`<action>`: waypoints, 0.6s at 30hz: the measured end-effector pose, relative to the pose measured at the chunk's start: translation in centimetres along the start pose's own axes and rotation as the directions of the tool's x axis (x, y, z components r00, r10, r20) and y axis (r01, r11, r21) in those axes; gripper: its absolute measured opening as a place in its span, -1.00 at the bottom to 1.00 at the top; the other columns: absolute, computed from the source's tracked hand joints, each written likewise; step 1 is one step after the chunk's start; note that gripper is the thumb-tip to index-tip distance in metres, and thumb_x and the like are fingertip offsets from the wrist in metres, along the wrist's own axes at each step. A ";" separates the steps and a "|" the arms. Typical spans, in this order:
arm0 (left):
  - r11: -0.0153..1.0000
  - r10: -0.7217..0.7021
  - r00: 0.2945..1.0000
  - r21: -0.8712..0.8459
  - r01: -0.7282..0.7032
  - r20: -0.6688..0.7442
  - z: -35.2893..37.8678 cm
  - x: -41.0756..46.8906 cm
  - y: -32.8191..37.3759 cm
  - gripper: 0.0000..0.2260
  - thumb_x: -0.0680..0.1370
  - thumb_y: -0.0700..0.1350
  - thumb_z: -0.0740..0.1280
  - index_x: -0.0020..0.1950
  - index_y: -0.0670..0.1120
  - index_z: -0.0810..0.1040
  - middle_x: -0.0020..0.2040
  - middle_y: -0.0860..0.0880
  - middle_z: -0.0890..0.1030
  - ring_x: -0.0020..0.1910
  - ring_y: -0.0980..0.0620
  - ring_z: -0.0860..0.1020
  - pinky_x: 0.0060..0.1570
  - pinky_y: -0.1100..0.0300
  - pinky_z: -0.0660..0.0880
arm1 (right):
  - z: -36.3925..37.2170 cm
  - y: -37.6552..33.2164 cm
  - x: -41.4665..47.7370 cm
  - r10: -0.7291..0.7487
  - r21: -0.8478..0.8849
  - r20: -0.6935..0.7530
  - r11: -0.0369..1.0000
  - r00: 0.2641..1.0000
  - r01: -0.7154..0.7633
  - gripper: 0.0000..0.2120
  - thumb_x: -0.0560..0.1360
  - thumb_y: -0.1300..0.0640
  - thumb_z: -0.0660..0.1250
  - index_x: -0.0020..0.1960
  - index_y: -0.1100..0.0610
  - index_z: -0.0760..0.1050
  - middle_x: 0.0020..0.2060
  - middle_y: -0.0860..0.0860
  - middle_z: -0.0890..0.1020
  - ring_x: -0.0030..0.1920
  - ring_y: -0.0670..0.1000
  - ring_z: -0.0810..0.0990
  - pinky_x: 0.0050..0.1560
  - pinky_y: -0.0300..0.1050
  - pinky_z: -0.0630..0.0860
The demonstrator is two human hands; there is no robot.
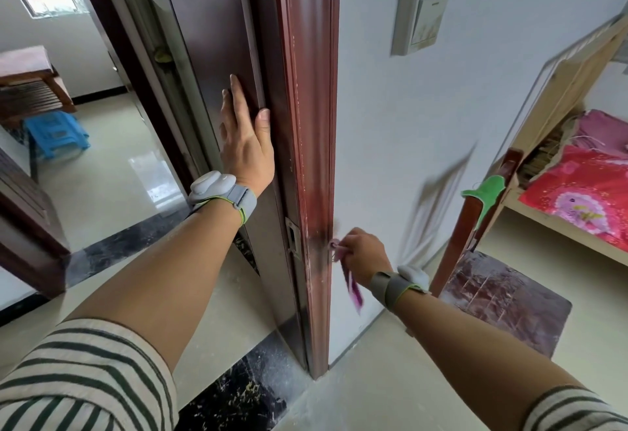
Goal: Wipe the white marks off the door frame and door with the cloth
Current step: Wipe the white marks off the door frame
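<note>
A pink-purple cloth (341, 249) is bunched in the person's right hand (365, 253) and pressed against the outer edge of the reddish-brown door frame (314, 117), low down, where the frame meets the white wall (390, 131). The fingers (350, 236) of that hand are curled tight round the cloth. A loose tail of it hangs below the hand, blurred.

Pale white marks (299, 97) run in flecks and thin streaks up and down the frame's face, some just left of the cloth and many more well above it. The wiping looks to be in an early or middle stage, as plenty of marks remain.

The left hand (244, 138) lies flat, fingers (238, 97) straight and together, on a dark panel (217, 29) inside the doorway. Whether that panel is the door or the inner jamb cannot be told. A metal strike plate (292, 236) sits below the hand.

To do this step well, keep the cloth wadded firm and rub along the grain in short strokes. Follow each streak upward and turn to a clean face as the cloth loads. The flat left hand should steady the body.

Farther out, a light switch (421, 12) is on the wall. A bed (550, 223) with a red quilt and a floor mat (503, 298) are to the right, and a blue stool (56, 131) stands in the far room.
</note>
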State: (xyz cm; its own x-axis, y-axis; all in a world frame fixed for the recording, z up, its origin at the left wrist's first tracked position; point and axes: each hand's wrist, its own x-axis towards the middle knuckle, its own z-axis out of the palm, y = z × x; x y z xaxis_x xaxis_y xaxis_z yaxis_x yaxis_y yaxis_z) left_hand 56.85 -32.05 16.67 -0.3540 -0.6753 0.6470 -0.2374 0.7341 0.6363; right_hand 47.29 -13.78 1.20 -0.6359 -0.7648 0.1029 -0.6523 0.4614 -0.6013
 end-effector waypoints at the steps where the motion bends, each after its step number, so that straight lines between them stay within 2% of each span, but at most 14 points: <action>1: 1.000 -0.002 1.000 -0.003 0.002 0.000 0.0 0.0 0.1 -0.31 0.58 0.25 -0.10 0.63 -0.10 0.03 0.58 -0.18 0.16 0.53 -0.15 0.20 0.41 0.09 0.18 | -0.2 -0.1 -0.2 0.039 0.077 -0.074 0.996 0.996 -0.034 -0.84 0.51 0.21 0.30 -0.11 0.10 0.66 -0.12 -0.03 0.59 -0.09 0.02 0.57 -0.17 -0.29 0.32; 3: 1.000 -0.019 1.000 -0.002 0.019 -0.003 0.0 0.1 0.1 -0.31 0.58 0.25 -0.10 0.63 -0.10 0.03 0.58 -0.18 0.17 0.53 -0.15 0.21 0.41 0.09 0.19 | -0.9 -1.3 0.0 0.098 0.246 -0.253 0.969 0.962 -0.034 -0.84 0.48 0.26 0.30 -0.01 0.10 0.61 -0.10 -0.05 0.64 -0.10 -0.03 0.59 -0.13 -0.39 0.37; 6: 1.000 -0.023 1.000 -0.002 0.023 0.009 -0.1 0.0 0.1 -0.30 0.57 0.25 -0.09 0.63 -0.10 0.03 0.58 -0.18 0.17 0.53 -0.15 0.20 0.41 0.13 0.16 | -2.5 -4.2 1.1 0.112 0.437 -0.400 0.896 0.910 0.082 -0.81 0.42 0.26 0.37 0.02 0.10 0.58 -0.08 -0.01 0.65 -0.07 -0.01 0.60 0.00 -0.16 0.52; 9: 1.000 -0.004 1.000 0.000 0.004 0.021 -0.2 0.2 -0.2 -0.32 0.59 0.24 -0.08 0.63 -0.10 0.03 0.58 -0.19 0.17 0.53 -0.16 0.20 0.43 0.09 0.16 | -2.7 -6.9 1.6 0.022 0.423 -0.459 0.885 0.888 0.197 -0.81 0.39 0.32 0.36 -0.04 0.13 0.63 -0.11 -0.02 0.60 -0.11 -0.04 0.57 -0.02 -0.17 0.52; 11: 1.000 0.004 1.000 0.002 -0.004 0.021 -0.2 0.2 -0.3 -0.34 0.60 0.22 -0.06 0.63 -0.10 0.02 0.58 -0.19 0.17 0.53 -0.16 0.20 0.42 0.11 0.15 | -1.7 -7.4 1.1 -0.077 0.374 -0.419 0.893 0.905 0.249 -0.80 0.38 0.33 0.35 -0.08 0.13 0.66 -0.12 -0.03 0.59 -0.10 -0.04 0.57 -0.01 -0.22 0.50; 13: 1.000 0.010 1.000 0.004 -0.010 0.015 -0.2 0.2 -0.4 -0.40 0.65 0.16 -0.02 0.63 -0.10 0.02 0.58 -0.19 0.16 0.54 -0.16 0.19 0.39 0.17 0.13 | 0.0 -6.5 0.3 -0.175 0.296 -0.256 0.922 0.951 0.250 -0.78 0.38 0.30 0.33 -0.09 0.10 0.69 -0.10 -0.03 0.62 -0.06 0.00 0.60 0.02 -0.18 0.51; 15: 1.000 0.014 1.000 0.000 -0.014 0.020 -0.3 0.2 -0.5 -0.45 0.70 0.07 0.03 0.63 -0.10 0.00 0.59 -0.20 0.14 0.55 -0.15 0.16 0.37 0.20 0.10 | 0.8 -4.8 -0.4 -0.218 0.121 -0.108 0.966 0.970 0.230 -0.80 0.39 0.29 0.33 -0.09 0.12 0.69 -0.13 0.02 0.63 -0.08 0.09 0.61 -0.04 -0.09 0.52; 16: 1.000 0.022 0.999 0.001 -0.022 0.027 -0.3 0.2 -0.6 -0.46 0.70 0.05 0.05 0.63 -0.10 0.00 0.59 -0.19 0.13 0.56 -0.14 0.15 0.36 0.21 0.08 | 0.7 -4.2 -0.7 -0.208 0.087 -0.108 0.972 0.972 0.218 -0.82 0.39 0.29 0.33 -0.10 0.16 0.68 -0.15 0.04 0.61 -0.10 0.12 0.60 -0.09 -0.06 0.51; 18: 0.999 0.036 0.999 0.007 -0.036 0.035 -0.4 0.3 -0.6 -0.47 0.71 0.04 0.06 0.63 -0.09 -0.02 0.59 -0.19 0.12 0.56 -0.13 0.14 0.35 0.23 0.07 | -0.5 -3.9 -1.0 -0.178 0.139 -0.219 0.968 0.959 0.211 -0.85 0.39 0.28 0.36 -0.08 0.17 0.66 -0.16 0.04 0.59 -0.12 0.10 0.57 -0.11 -0.07 0.51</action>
State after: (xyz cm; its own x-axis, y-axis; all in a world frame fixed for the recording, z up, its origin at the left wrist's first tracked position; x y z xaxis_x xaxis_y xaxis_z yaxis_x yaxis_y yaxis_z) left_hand 57.30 -32.71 16.62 -0.3939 -0.6454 0.6544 -0.2307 0.7586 0.6093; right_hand 50.27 -14.62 3.86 -0.5847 -0.7173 0.3791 -0.7080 0.2230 -0.6701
